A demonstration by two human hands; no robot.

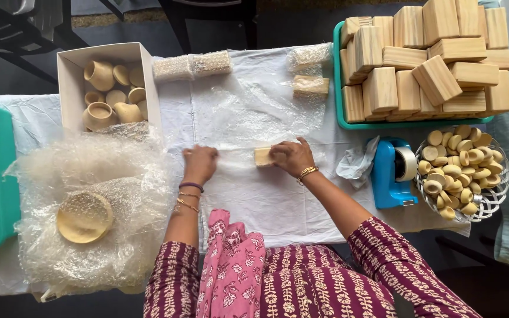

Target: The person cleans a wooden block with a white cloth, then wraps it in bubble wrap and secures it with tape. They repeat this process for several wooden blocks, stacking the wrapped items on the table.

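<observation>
Wooden block (262,156), long axis crosswise

Two hands are at work: the left hand (200,164) and the right hand (291,156), with one small pale wooden block (263,156) under the right. Beyond them lie four bubble-wrapped bundles (192,65). Right of the right hand stand one blue tape dispenser (391,174) and one white wire basket (493,197). Left of the left hand sits one round wooden lid (83,218).
</observation>
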